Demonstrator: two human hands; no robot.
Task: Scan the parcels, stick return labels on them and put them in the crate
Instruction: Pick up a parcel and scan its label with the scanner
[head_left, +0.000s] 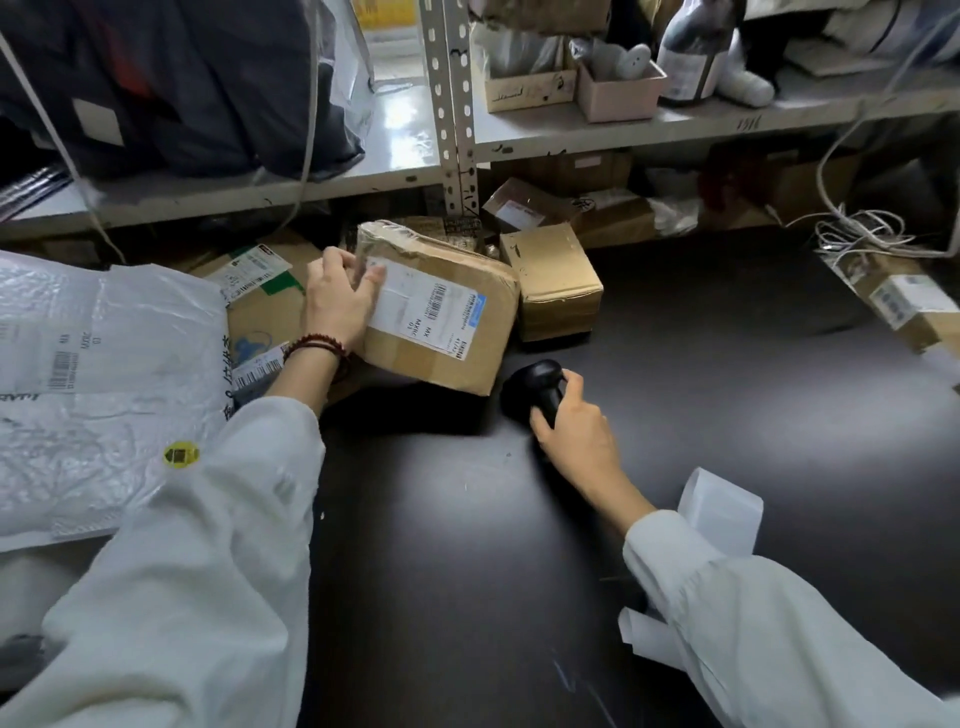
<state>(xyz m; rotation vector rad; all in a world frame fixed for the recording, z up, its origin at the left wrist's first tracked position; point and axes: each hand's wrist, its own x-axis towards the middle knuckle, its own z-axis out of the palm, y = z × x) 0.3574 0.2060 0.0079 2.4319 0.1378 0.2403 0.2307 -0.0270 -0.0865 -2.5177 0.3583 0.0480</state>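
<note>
A taped brown cardboard parcel (447, 338) with a white barcode label is tilted up off the dark table (727, 395), label facing me. My left hand (337, 301) grips its left end, thumb over the label's corner. Just right of the parcel's lower corner, my right hand (576, 431) holds a black handheld scanner (540, 389) by its handle, head pointing toward the parcel. A strip of white return labels (722, 509) curls up beside my right sleeve.
A smaller plain box (561, 280) stands behind the parcel. More boxes (260, 291) and a large white plastic mailer (104, 395) lie at the left. Another labelled box (909, 306) and loose cables (862, 234) sit at the right. Metal shelving (457, 104) rises behind.
</note>
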